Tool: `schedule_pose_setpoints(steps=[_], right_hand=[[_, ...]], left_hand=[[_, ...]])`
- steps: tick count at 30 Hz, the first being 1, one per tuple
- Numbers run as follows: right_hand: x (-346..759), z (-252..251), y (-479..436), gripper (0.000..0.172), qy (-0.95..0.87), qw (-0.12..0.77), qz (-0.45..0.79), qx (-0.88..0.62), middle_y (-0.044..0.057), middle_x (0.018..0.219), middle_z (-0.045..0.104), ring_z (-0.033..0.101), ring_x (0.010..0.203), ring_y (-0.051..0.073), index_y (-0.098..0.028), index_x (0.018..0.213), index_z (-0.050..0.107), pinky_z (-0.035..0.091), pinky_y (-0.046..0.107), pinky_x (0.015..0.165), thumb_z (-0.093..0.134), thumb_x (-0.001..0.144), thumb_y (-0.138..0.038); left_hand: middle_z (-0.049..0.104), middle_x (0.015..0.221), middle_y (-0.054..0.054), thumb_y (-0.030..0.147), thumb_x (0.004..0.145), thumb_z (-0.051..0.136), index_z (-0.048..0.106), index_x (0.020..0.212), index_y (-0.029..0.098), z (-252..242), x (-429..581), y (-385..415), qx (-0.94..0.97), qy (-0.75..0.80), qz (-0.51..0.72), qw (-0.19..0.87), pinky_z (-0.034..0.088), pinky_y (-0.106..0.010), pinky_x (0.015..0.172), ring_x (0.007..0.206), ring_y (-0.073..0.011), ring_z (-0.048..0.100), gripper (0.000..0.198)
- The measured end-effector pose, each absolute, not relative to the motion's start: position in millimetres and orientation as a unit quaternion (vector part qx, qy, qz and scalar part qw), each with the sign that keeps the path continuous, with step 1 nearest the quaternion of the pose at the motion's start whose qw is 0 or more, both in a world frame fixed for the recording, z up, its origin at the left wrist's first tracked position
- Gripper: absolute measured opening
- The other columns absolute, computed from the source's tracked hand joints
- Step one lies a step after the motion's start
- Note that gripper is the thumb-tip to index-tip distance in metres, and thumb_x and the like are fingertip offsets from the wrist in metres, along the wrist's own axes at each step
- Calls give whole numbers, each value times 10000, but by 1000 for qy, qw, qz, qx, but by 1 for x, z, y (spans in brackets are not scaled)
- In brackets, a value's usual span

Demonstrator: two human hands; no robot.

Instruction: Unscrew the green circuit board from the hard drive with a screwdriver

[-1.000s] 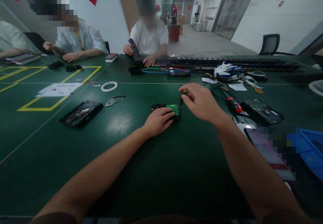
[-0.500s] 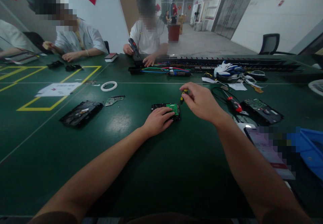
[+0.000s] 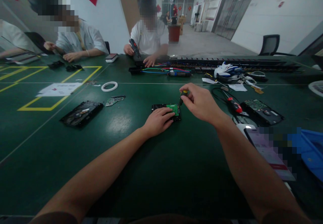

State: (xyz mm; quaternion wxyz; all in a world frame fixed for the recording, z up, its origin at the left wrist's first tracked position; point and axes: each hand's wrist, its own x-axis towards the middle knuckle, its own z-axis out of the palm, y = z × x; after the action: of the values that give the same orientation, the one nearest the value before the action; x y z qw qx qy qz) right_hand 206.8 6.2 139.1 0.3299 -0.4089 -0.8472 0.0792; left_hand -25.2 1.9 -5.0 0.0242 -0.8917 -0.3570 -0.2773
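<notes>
On the green table ahead of me lies a hard drive [image 3: 173, 108], its green circuit board facing up. My left hand [image 3: 156, 120] holds it down, fingers across the board and thumb along the near side; much of the drive is covered by it. A short yellow-and-black screwdriver [image 3: 181, 99] stands nearly upright in the pinched fingers of my right hand [image 3: 199, 101]. Its lower end is over the drive's right edge; whether the tip sits in a screw is too small to tell.
Left lie another hard drive [image 3: 82, 113], a loose circuit board [image 3: 115, 100] and a white ring [image 3: 109, 86]. Right are a red-and-black screwdriver [image 3: 234, 105], a further drive [image 3: 263, 111], a tablet-like screen [image 3: 270, 153] and a blue bin [image 3: 313, 150]. Across the table, a co-worker [image 3: 148, 35] holds a power tool.
The screwdriver has turned a little in my right hand, and the fingers have shifted slightly around its handle. My left hand and the drive stay in place.
</notes>
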Motion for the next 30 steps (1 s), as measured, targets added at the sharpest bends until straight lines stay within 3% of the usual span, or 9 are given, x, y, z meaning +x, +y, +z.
schedule_pose_setpoints(steps=[8, 15, 24, 30], right_hand=[[207, 142, 9, 75, -863, 327, 71, -378, 67, 978, 660, 605, 953, 255, -248, 964, 645, 459, 404, 873, 574, 977, -229], [207, 137, 10, 239, -852, 331, 72, -399, 94, 1061, 698, 615, 902, 257, -219, 1185, 631, 465, 400, 820, 576, 953, -201], [207, 139, 11, 119, -863, 325, 73, -380, 84, 1040, 675, 621, 954, 254, -234, 1051, 659, 466, 399, 871, 563, 987, -262], [206, 140, 6, 230, -850, 324, 84, -406, 77, 999, 708, 617, 843, 241, -221, 1185, 623, 457, 385, 781, 539, 973, -194]], left_hand=[[637, 1412, -117, 343, 1014, 607, 652, 1356, 213, -3, -25, 2, -892, -358, -275, 18, 521, -521, 1109, 1309, -296, 615, 369], [640, 1407, -120, 337, 1009, 614, 649, 1365, 228, -3, -25, 2, -892, -357, -276, 15, 524, -528, 1103, 1315, -294, 614, 374], [641, 1409, -116, 336, 1012, 613, 651, 1364, 220, -5, -25, 3, -890, -358, -281, 18, 515, -511, 1115, 1323, -290, 609, 372], [643, 1407, -117, 342, 1011, 614, 653, 1359, 214, -3, -25, 2, -891, -358, -277, 21, 521, -513, 1107, 1304, -290, 618, 373]])
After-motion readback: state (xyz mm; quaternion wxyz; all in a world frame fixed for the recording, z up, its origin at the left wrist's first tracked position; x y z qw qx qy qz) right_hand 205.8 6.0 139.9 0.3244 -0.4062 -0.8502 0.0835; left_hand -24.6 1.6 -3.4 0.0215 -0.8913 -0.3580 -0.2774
